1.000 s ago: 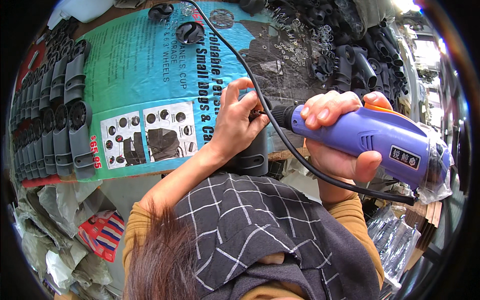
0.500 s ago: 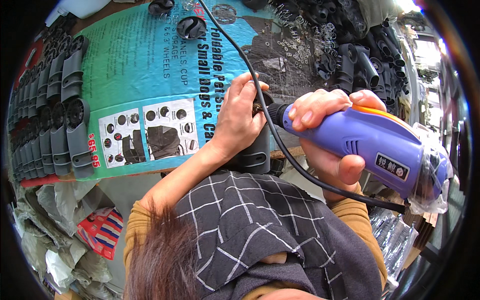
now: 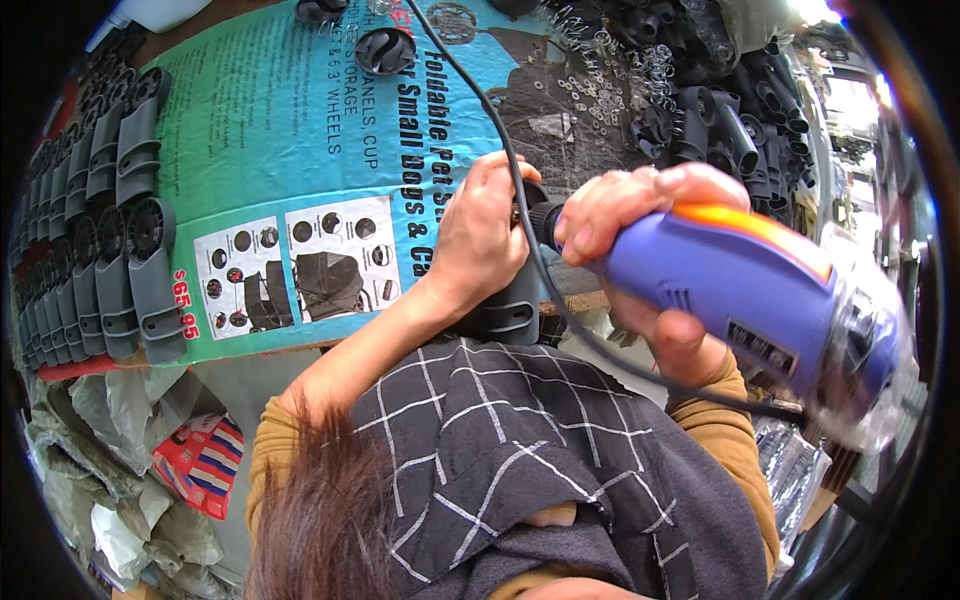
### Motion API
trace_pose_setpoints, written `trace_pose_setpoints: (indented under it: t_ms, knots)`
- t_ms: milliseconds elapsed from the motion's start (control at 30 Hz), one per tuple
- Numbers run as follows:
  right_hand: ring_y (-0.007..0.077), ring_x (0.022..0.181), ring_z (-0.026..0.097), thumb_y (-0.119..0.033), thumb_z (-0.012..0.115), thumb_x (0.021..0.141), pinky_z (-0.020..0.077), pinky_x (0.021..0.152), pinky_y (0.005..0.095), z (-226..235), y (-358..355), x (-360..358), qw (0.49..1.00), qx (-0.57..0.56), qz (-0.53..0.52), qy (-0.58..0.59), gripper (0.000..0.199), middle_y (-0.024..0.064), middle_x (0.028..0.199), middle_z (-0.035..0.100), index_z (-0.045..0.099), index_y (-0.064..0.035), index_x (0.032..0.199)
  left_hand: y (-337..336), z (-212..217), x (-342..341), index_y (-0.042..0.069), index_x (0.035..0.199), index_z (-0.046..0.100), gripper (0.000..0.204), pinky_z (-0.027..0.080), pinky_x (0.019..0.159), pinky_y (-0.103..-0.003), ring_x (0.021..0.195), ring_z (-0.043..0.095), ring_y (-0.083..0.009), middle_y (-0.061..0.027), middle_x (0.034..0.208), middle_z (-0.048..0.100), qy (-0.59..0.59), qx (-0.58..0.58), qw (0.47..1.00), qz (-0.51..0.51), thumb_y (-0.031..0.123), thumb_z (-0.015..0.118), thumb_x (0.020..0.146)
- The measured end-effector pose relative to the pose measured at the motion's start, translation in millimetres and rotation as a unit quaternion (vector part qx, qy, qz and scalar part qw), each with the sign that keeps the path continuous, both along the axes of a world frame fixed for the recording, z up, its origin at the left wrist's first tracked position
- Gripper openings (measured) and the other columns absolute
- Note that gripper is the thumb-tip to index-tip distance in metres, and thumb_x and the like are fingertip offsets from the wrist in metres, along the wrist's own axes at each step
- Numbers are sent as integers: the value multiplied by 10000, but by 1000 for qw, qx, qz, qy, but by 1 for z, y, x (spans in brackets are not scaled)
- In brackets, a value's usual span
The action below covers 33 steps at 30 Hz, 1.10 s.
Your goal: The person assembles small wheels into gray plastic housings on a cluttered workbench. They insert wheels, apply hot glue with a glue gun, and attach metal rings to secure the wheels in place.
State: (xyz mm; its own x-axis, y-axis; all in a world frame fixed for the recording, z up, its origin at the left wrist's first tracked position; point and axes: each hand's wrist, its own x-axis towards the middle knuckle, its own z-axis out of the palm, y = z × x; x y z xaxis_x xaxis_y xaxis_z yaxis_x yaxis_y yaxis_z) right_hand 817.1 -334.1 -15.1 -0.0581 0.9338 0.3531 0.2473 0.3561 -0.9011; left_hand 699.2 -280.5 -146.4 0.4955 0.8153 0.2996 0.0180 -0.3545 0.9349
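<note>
At the table's near edge, my left hand (image 3: 482, 235) is closed on a dark grey plastic bracket (image 3: 510, 318). Its fingers curl over the top, and the bracket's slotted lower end shows below the wrist. My right hand (image 3: 640, 200) is wrapped round a purple electric screwdriver (image 3: 730, 290) with an orange lever along its top. The black nose of the tool points left, close to my left fingertips; its exact contact with the bracket is hidden by the fingers and the black cable (image 3: 505, 130). That cable loops down in front of the nose toward the tool's rear end.
Rows of grey brackets (image 3: 148, 260) stand at the left on a printed cardboard sheet (image 3: 270, 170). Black round caps (image 3: 385, 50) lie at the back. Loose springs and small washers (image 3: 590, 95) are scattered at back right, beside piled black plastic parts (image 3: 710, 125). Plastic bags (image 3: 130, 500) lie lower left.
The rear of the screwdriver has swung slightly downward and is blurred by motion, while its nose stays near the bracket. My left hand has hardly moved.
</note>
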Motion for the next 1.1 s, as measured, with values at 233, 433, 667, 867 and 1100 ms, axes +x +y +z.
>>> trace_pose_setpoints:
  t_ms: [233, 433, 667, 867, 1100]
  knots:
    - [224, 671, 653, -334, 717, 834, 529, 633, 318, -10, 72, 36, 956, 94, -181, 210, 509, 109, 714, 641, 469, -48, 1173, -1, 4, -5, 16, 1089, 592, 300, 477, 841, -381, 976, 597, -351, -175, 1050, 608, 39, -52, 997, -30, 114, 672, 817]
    - [382, 923, 679, -240, 828, 681, 547, 807, 448, -94, 146, 63, 879, -96, -327, -333, 574, 206, 968, 678, 504, -47, 1113, 0, 1, -3, 16, 1084, 597, 247, 463, 893, -401, 1016, 592, -360, -182, 1053, 622, 32, -21, 999, -29, 95, 616, 851]
    - [285, 987, 611, -217, 723, 833, 472, 888, 382, -69, 76, 63, 917, 49, -327, -224, 351, 152, 1010, 628, 592, 8, 1069, 23, 45, 1, -2, 1105, 580, 220, 424, 955, -362, 1029, 562, -260, -130, 1094, 592, -31, 10, 999, 31, 31, 604, 889]
    - [127, 915, 595, -397, 725, 852, 500, 790, 322, -29, 11, 92, 938, -222, -209, 165, 446, 99, 975, 655, 624, -4, 1036, 66, 77, 86, 15, 1311, 437, 486, 340, 1075, -413, 1288, 379, -284, -169, 1355, 382, -125, 44, 991, 14, 326, 588, 970]
    - [264, 1001, 612, -235, 650, 891, 495, 863, 375, 23, 31, 487, 819, 33, -403, -408, 281, 129, 1094, 645, 612, -66, 1111, 64, 70, 20, 33, 1148, 584, 315, 417, 956, -391, 1134, 490, -297, -154, 1215, 524, 31, 183, 981, 52, 259, 639, 936]
